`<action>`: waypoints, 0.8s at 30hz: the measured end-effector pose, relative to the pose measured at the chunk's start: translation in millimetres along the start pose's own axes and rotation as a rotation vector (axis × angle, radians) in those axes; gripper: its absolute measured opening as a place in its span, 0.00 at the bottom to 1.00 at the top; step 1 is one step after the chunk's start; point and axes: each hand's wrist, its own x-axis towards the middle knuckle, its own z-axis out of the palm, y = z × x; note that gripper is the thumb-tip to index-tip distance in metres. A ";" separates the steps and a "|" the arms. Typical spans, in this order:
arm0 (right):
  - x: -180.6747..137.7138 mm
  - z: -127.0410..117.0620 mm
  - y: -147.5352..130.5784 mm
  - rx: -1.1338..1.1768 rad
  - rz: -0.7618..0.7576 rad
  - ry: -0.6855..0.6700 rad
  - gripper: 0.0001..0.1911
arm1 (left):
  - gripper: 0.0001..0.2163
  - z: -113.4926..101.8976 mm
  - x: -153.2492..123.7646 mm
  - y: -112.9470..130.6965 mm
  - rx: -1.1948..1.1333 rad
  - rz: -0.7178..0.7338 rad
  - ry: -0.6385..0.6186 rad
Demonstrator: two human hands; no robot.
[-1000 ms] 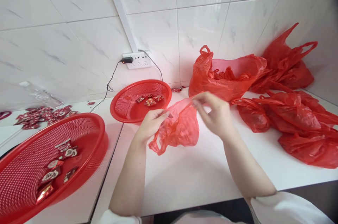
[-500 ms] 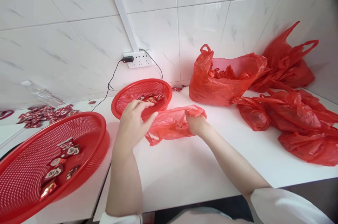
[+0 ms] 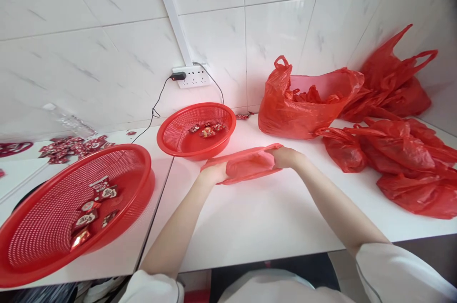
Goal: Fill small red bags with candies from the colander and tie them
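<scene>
Both hands closed on the same thing: left hand point(image 3: 213, 173) pinching one end of the thin red bag point(image 3: 248, 166), right hand point(image 3: 285, 157) pinching the other. Fingertips look tucked in under the film; I cannot see them clearly.

- Bag lies low on the white table point(image 3: 271, 227), stretched flat between my hands, just in front of the small red basket point(image 3: 178, 135).
- That basket holds a few wrapped sweets point(image 3: 207, 131). The bigger basket point(image 3: 121, 170) to my left holds a few more.
- Behind my right hand: a stuffed red bag point(image 3: 285, 115), standing open. Further right, a heap of loose bags point(image 3: 403, 160).

Judgement on the step: the film is thin and clings to itself, so an even pull from both ends should serve better than a hard one. Tension along the rim, not across the body, or it may tear at a handle. Wrists low, bag resting on the table so it does not sag or twist. Thumbs should separate the two layers rather than pinch them together.
</scene>
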 end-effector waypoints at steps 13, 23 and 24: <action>-1.0 25.0 -34.2 -0.307 -0.806 0.304 0.26 | 0.26 14.4 -18.6 3.1 0.291 0.165 -0.183; 34.4 52.5 38.1 0.046 -0.506 0.087 0.47 | 0.16 25.9 -22.6 -54.2 -0.370 0.376 0.086; 34.7 54.1 39.2 0.085 -0.504 0.104 0.46 | 0.12 26.3 -19.3 -57.6 -0.487 0.326 0.118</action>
